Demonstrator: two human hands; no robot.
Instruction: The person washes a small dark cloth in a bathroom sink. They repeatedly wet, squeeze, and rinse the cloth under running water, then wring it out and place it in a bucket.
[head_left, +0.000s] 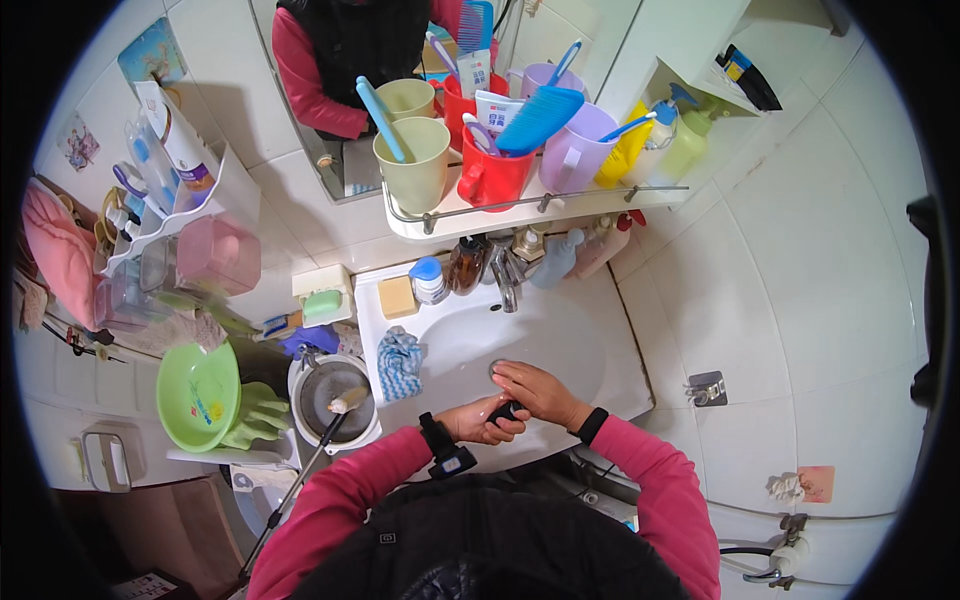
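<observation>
Over the near side of the white washbasin, my two hands meet and look wet. My left hand curls around a small black object, whose exact kind I cannot make out. My right hand lies across it from the right with its fingers stretched out, touching the left hand; its palm is hidden. Just beyond the right fingertips is the round metal drain. A chrome faucet stands at the back of the basin. A blue-and-white striped cloth lies crumpled on the left rim.
Soap, a blue-capped jar and pump bottles line the basin's back. Above juts a railed shelf with a red mug. To the left are a bucket, a green basin and a long-handled brush.
</observation>
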